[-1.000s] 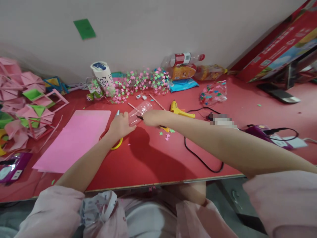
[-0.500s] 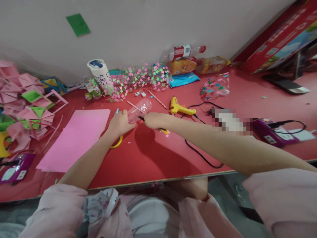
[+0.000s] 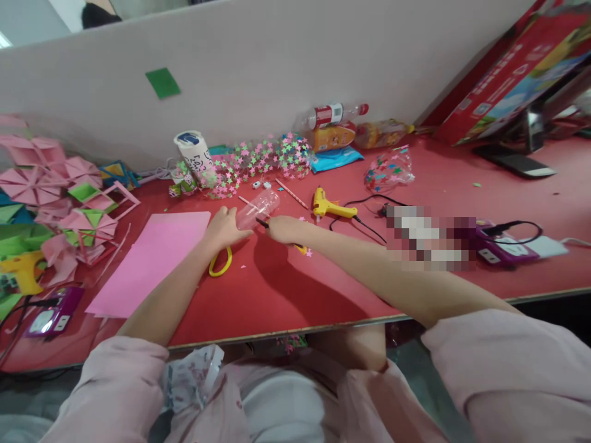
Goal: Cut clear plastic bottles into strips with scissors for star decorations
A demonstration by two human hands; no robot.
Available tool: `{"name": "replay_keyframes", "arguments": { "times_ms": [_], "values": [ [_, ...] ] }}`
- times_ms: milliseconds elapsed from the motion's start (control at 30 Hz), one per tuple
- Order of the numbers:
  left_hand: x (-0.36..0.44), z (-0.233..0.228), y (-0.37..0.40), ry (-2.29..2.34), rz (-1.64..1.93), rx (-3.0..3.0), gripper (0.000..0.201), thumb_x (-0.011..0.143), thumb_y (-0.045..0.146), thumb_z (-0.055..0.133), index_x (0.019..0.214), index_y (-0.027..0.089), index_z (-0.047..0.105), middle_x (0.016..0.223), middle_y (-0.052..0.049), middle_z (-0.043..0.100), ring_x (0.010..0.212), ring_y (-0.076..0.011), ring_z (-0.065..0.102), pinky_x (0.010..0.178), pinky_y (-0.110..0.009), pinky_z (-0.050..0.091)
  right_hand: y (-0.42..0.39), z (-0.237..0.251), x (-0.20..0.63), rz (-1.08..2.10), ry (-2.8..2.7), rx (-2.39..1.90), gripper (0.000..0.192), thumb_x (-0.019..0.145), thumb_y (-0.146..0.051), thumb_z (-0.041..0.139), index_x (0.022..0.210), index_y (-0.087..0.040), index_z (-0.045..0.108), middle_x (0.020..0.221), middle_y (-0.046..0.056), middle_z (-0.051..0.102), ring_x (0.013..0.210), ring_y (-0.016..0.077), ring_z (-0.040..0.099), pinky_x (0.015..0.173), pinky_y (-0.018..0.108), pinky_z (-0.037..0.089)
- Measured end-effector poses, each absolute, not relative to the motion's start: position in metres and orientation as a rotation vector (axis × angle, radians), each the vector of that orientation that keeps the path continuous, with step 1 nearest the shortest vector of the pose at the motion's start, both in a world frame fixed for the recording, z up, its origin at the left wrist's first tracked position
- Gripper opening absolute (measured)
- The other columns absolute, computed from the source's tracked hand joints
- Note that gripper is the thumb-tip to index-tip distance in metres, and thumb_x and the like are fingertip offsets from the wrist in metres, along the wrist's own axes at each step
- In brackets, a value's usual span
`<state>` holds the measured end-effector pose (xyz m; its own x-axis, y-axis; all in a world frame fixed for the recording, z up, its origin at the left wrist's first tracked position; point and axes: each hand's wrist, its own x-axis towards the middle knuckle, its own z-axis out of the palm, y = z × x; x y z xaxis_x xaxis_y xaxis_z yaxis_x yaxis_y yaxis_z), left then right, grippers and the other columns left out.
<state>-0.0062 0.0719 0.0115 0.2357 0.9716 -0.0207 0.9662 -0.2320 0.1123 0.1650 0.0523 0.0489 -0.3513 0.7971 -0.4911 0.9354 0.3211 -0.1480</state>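
Currently I'm gripping a clear plastic bottle point(image 3: 263, 202) just left of the frame's centre: my left hand point(image 3: 225, 227) is wrapping its near end, thumb parted from the fingers with plastic between. My right hand point(image 3: 282, 229) is closing around a dark-tipped tool point(image 3: 262, 223), fingers pressed together, tip pointing at the bottle's side; whether it's breaking through, I can't tell. Progress, judging by the layout: this bottle is looking bare and probably at an early stage, while the star-covered plastic pieces point(image 3: 258, 159) at upper centre are looking finished. Any cut and all the stars are seemingly remaining for this one. Loose stars point(image 3: 309, 253) are lying just beside my right hand, the yellow glue gun point(image 3: 333, 207) is lying right of centre, and yellow-handled scissors point(image 3: 226, 266) are lying partly under my left wrist.
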Motion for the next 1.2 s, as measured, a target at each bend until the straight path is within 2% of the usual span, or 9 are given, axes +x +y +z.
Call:
{"name": "replay_keyframes", "arguments": {
  "times_ms": [100,233,300,467,567,667,867,1067,1200],
  "values": [
    [-0.003,0.009,0.065,1.902,0.085,2.436,0.067,0.084,0.048,0.052,0.134,0.007,0.035,0.123,-0.021,0.057,0.118,-0.032,0.056,0.094,-0.038,0.044,0.057,0.063,0.158,-0.548,2.19,1.541,0.027,0.085,-0.008,0.046,0.097,0.004,0.068,0.072,0.023,0.072,0.068,0.0238,0.069,0.065,0.028,0.049],
    [0.003,0.001,0.06,1.931,0.081,2.499,0.051,0.081,0.048,0.057,0.117,0.014,0.046,0.115,-0.017,0.06,0.115,-0.0309,0.057,0.09,-0.036,0.046,0.063,0.074,0.153,-0.534,2.158,1.488,0.023,0.081,-0.002,0.051,0.09,0.005,0.071,0.068,0.02,0.071,0.068,0.0237,0.069,0.069,0.03,0.05],
    [0.003,-0.002,0.061,1.935,0.092,2.473,0.052,0.075,0.046,0.064,0.113,0.015,0.045,0.114,-0.016,0.06,0.114,-0.0307,0.057,0.087,-0.036,0.048,0.065,0.074,0.152,-0.541,2.153,1.475,0.024,0.08,-0.001,0.051,0.092,0.005,0.071,0.068,0.019,0.071,0.066,0.0231,0.068,0.068,0.03,0.05],
    [0.0,-0.003,0.068,1.896,0.093,2.421,0.048,0.075,0.042,0.062,0.109,0.014,0.044,0.11,-0.017,0.061,0.109,-0.0319,0.059,0.085,-0.037,0.048,0.068,0.064,0.155,-0.557,2.147,1.484,0.029,0.083,-0.004,0.049,0.102,0.006,0.069,0.069,0.019,0.071,0.061,0.0221,0.068,0.063,0.029,0.05],
    [0.0,-0.001,0.069,1.891,0.081,2.432,0.046,0.074,0.041,0.062,0.107,0.014,0.044,0.109,-0.017,0.061,0.109,-0.0317,0.059,0.086,-0.037,0.048,0.066,0.056,0.157,-0.529,2.19,1.5,0.041,0.079,-0.002,0.055,0.119,0.004,0.062,0.077,0.02,0.073,0.069,0.0239,0.07,0.065,0.028,0.05],
    [-0.001,0.0,0.07,1.894,0.066,2.421,0.046,0.073,0.039,0.062,0.108,0.015,0.044,0.11,-0.017,0.062,0.108,-0.0314,0.06,0.085,-0.037,0.048,0.06,0.046,0.161,-0.49,2.262,1.536,0.054,0.083,-0.002,0.05,0.137,-0.004,0.048,0.093,0.021,0.074,0.082,0.025,0.071,0.069,0.028,0.049],
    [-0.003,0.002,0.075,1.897,0.081,2.361,0.049,0.071,0.041,0.061,0.11,0.015,0.045,0.11,-0.019,0.063,0.107,-0.0324,0.061,0.082,-0.037,0.048,0.048,0.037,0.162,-0.448,2.342,1.606,0.045,0.093,-0.007,0.034,0.134,-0.006,0.05,0.112,0.021,0.069,0.097,0.024,0.069,0.076,0.028,0.049],
    [-0.01,0.005,0.081,1.821,0.082,2.278,0.051,0.068,0.045,0.063,0.109,0.018,0.047,0.112,-0.017,0.064,0.105,-0.0312,0.062,0.078,-0.034,0.048,0.061,0.054,0.155,-0.511,2.237,1.554,0.046,0.08,-0.002,0.053,0.126,0.0,0.057,0.084,0.02,0.075,0.073,0.0244,0.071,0.066,0.028,0.05],
    [-0.011,0.005,0.085,1.806,0.059,2.237,0.055,0.066,0.049,0.064,0.109,0.018,0.048,0.112,-0.015,0.065,0.102,-0.0312,0.064,0.075,-0.034,0.048,0.067,0.046,0.158,-0.557,2.218,1.556,0.036,0.084,-0.006,0.051,0.117,-0.002,0.063,0.083,0.02,0.075,0.069,0.0239,0.07,0.065,0.028,0.05]
  ]
}}
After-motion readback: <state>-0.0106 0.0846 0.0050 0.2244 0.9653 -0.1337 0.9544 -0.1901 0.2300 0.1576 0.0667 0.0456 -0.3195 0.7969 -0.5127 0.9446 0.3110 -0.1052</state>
